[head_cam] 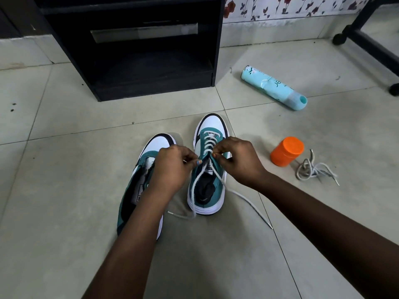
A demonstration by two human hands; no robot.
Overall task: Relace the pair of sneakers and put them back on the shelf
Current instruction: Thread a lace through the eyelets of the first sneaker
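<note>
Two teal, white and black sneakers stand side by side on the tiled floor. The right sneaker (210, 167) carries a white lace (209, 140) threaded through most eyelets. My left hand (172, 167) pinches one strand of that lace beside the tongue. My right hand (239, 160) pinches the other strand at the top eyelets. Both loose lace ends trail on the floor toward me. The left sneaker (138, 190) has no lace, and my left forearm hides part of it. A second, loose lace (314, 169) lies bundled on the floor at the right.
A black shelf unit (138, 48) with open compartments stands ahead on the floor. A light-blue spray can (273, 87) lies on its side at the right. An orange-lidded jar (286, 151) sits beside the loose lace. A black wheeled frame (367, 39) stands at far right.
</note>
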